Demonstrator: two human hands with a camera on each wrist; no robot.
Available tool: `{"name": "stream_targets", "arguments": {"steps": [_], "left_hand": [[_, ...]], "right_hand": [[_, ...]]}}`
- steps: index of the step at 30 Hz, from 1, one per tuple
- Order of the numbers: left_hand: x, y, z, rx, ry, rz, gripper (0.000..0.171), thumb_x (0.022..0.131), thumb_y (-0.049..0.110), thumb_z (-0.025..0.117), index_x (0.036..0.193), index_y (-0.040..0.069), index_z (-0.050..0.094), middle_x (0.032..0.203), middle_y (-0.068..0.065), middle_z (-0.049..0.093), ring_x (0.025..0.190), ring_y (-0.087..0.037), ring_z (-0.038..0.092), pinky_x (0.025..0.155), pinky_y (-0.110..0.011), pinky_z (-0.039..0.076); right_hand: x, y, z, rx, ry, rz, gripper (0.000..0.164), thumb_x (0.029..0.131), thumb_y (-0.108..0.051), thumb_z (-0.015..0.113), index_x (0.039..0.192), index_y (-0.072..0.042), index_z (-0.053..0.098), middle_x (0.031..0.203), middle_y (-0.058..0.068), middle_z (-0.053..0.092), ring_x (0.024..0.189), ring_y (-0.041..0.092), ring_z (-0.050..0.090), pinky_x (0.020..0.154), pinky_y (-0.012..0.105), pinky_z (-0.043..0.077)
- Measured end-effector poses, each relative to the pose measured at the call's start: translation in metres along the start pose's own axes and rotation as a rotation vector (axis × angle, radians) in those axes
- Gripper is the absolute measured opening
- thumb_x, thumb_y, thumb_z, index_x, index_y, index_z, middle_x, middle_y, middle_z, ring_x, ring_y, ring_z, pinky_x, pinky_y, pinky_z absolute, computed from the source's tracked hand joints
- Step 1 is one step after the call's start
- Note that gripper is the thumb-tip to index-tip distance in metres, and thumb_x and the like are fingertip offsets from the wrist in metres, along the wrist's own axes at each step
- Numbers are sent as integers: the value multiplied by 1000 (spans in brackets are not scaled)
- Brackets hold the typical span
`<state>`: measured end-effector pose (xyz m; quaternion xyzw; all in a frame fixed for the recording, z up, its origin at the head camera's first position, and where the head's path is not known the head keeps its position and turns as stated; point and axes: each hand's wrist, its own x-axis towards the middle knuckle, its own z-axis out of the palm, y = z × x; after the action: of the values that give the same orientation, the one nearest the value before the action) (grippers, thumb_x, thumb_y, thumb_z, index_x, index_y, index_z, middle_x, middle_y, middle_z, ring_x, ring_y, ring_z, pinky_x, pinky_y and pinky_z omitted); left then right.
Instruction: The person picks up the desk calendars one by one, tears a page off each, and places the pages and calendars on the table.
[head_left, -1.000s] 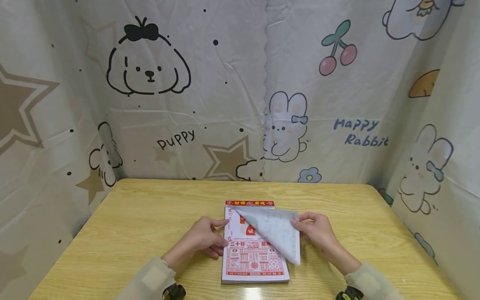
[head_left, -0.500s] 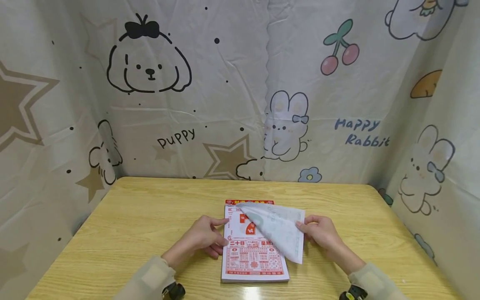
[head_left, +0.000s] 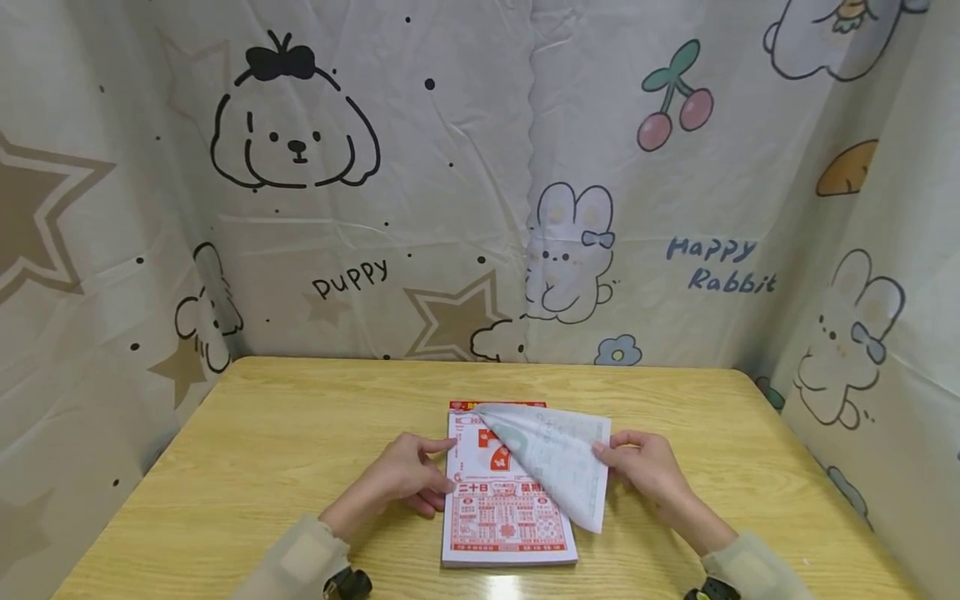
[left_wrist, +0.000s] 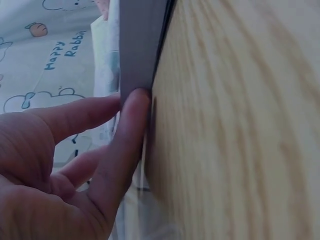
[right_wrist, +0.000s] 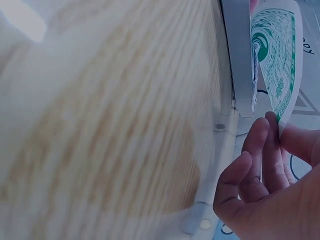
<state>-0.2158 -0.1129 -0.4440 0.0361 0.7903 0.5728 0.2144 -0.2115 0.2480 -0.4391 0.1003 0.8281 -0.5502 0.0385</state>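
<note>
A thick tear-off calendar (head_left: 506,525) with red print and a red top strip lies on the table. Its top page (head_left: 570,458) is turned back diagonally, pale underside up; green print on its front shows in the right wrist view. My right hand (head_left: 648,471) pinches the page's right edge between thumb and fingers. At the calendar's left side, my left hand (head_left: 412,475) presses fairly straight digits against the edge. The left wrist view shows one fingertip (left_wrist: 137,102) on the pad's grey side. The page's top left corner still meets the calendar near the strip.
The wood-grain table (head_left: 300,417) extends around the calendar. A pale curtain (head_left: 420,208) with cartoon drawings closes off the back and both sides. Dark wrist devices (head_left: 347,582) sit at both sleeves.
My right hand has shifted slightly right with the page, uncovering more of the large red numeral. The turned page now overlaps more of the red strip. My left hand stays in place.
</note>
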Motion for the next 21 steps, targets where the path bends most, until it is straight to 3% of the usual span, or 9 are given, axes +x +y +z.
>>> {"name": "stream_targets", "arguments": {"steps": [8,21], "left_hand": [[-3,-2,-6,10,-52,24,77,86,-3,84,155,0,50,84,-15,70,63,-21,72,55,-36,66],[0,-4,-7,-52,-85,24,73,87,-4,83,153,0,52,90,-17,70,66,-22,74,57,-37,67]], "right_hand": [[-1,-1,4,39,-10,-25,24,96,-12,78,107,5,67,79,7,74,62,13,56,50,22,43],[0,3,2,28,5,-64,26,96,-14,79,109,7,70,83,8,76,68,16,65,50,23,46]]}}
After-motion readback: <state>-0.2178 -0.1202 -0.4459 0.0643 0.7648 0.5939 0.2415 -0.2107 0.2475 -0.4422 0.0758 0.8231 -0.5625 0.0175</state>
